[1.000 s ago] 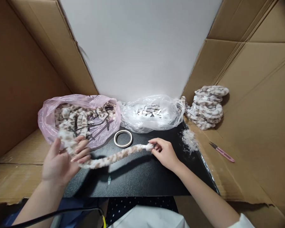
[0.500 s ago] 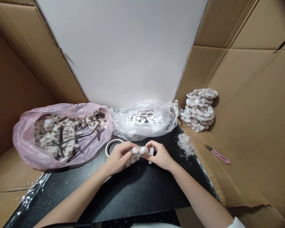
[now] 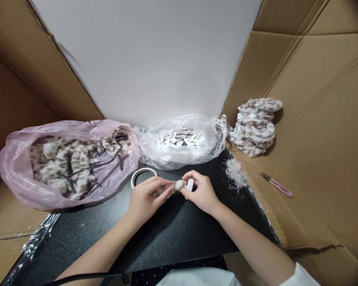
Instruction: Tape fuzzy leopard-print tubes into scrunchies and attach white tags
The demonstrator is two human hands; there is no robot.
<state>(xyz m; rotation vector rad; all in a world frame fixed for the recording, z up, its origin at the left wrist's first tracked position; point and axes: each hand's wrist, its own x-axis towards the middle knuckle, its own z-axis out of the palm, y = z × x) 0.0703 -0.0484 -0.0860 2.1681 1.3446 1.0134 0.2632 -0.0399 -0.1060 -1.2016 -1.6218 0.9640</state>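
A fluffy white-and-brown plush band is stretched between my hands above the black table. My left hand pinches it with thumb and fingers and covers much of it. At its right end my right hand grips a small white strip, which looks like a tag, between thumb and fingers, close against the fur. Just behind my left hand lies a roll of cream tape.
A pink plastic bag of furry pieces and dark cords is on the left. Behind my hands sits a clear bag of white strips. On the right are stacked furry rings, loose fluff and pink-handled snips on cardboard.
My left fingers have straightened and shifted along the plush band toward its right end, so less fur shows. The white strip has tilted slightly in my right hand. The camera view has shifted a little.
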